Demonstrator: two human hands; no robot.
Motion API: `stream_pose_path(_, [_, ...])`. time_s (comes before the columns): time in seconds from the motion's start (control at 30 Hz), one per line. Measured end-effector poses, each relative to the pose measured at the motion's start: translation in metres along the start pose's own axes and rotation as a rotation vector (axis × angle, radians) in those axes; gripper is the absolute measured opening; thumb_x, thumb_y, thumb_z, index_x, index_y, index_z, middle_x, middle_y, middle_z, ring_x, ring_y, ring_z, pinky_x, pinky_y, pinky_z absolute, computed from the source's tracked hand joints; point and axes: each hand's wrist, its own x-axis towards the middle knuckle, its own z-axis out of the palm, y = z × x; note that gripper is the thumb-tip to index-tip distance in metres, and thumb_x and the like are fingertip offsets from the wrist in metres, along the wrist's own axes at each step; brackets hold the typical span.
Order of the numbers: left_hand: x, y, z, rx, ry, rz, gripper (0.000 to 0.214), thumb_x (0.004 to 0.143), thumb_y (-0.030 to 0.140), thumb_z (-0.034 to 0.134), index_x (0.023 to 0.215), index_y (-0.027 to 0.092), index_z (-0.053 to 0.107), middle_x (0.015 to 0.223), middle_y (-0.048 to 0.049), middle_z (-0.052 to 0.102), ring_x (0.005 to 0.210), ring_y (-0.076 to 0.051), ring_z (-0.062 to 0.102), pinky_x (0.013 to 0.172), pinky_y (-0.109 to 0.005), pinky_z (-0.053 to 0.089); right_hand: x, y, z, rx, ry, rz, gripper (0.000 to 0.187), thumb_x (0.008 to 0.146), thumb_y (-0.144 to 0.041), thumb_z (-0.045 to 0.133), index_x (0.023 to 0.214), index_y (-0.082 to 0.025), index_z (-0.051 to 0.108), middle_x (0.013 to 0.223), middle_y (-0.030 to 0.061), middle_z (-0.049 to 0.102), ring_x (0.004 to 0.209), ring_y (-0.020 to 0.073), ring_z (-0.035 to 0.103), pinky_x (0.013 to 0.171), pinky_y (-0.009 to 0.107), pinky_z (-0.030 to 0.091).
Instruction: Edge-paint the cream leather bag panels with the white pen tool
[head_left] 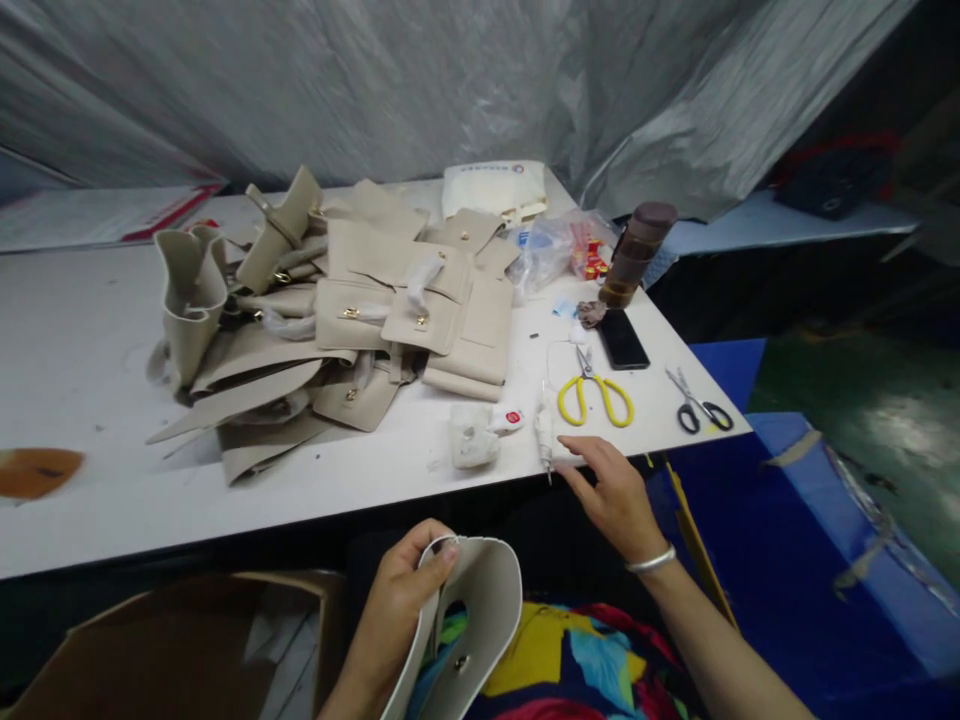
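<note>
My left hand (401, 600) grips the upper edge of a beige leather bag (499, 590), thumb inside and fingers outside. The bag is curved open over my lap, and a small metal clasp shows on its panel. At the table's front edge, my right hand (611, 490) reaches in with thumb and forefinger apart, holding nothing. Just left of its fingertips lies a slim tool with a white-wrapped handle and a thin metal tip (544, 435). Beside that tool is a whitish translucent block (474, 437). Yellow-handled scissors (587, 385) lie beyond my right hand.
A heap of beige bags (375, 310) covers the table's middle. To the right are black-handled scissors (701, 405), a phone (622, 340), a brown bottle (637, 255) and a plastic bag (544, 250). A cardboard box (187, 640) stands below at left.
</note>
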Motion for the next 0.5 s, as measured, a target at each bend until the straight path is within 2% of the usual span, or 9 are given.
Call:
stream_pose_path(0.13, [0.002,0.004,0.004,-0.018,-0.001,-0.037,0.049,0.065,0.055,0.090,0.075,0.017,0.060,0.063,0.0037,0.053,0.056,-0.010,0.044,0.056,-0.022,0.034,0.026,0.021,0.001,-0.279,-0.135,-0.144,0.040,0.103,-0.009,0.048,0.138,-0.020,0.063,0.133,0.0112,0.068,0.118,0.0288,0.061,0.102,0.050,0.053])
stream_pose_path(0.27, [0.004,0.008,0.007,-0.011,-0.005,-0.046,0.049,0.067,0.055,0.089,0.074,0.017,0.060,0.062,0.0039,0.052,0.057,-0.010,0.043,0.057,-0.022,0.033,0.043,0.023,0.000,-0.324,-0.322,-0.239,0.051,0.100,-0.025,0.063,0.150,-0.021,0.054,0.156,0.0115,0.053,0.136,0.0334,0.050,0.112,0.055,0.048])
stream_pose_path(0.33, [0.006,0.007,0.006,-0.011,-0.009,-0.039,0.048,0.068,0.056,0.088,0.073,0.017,0.059,0.062,0.0042,0.052,0.057,-0.010,0.042,0.057,-0.022,0.032,0.043,0.025,0.000,-0.319,-0.389,-0.263,0.055,0.101,-0.023,0.059,0.154,-0.021,0.050,0.161,0.0112,0.048,0.144,0.0338,0.043,0.116,0.057,0.046])
stream_pose_path(0.43, [0.009,0.004,0.002,-0.029,-0.008,-0.059,0.047,0.070,0.056,0.087,0.074,0.018,0.059,0.061,0.0044,0.052,0.055,-0.010,0.042,0.057,-0.022,0.033,0.037,0.030,0.001,-0.316,-0.415,-0.268,0.062,0.096,-0.004,0.047,0.156,-0.021,0.048,0.161,0.0106,0.048,0.150,0.0308,0.038,0.118,0.056,0.044])
stream_pose_path(0.5, [0.011,0.002,0.000,-0.042,-0.009,-0.074,0.048,0.069,0.056,0.087,0.075,0.018,0.059,0.061,0.0042,0.053,0.055,-0.010,0.043,0.057,-0.022,0.034,0.034,0.030,0.002,-0.334,-0.398,-0.258,0.069,0.090,0.000,0.047,0.155,-0.022,0.049,0.163,0.0104,0.045,0.153,0.0316,0.034,0.121,0.058,0.040])
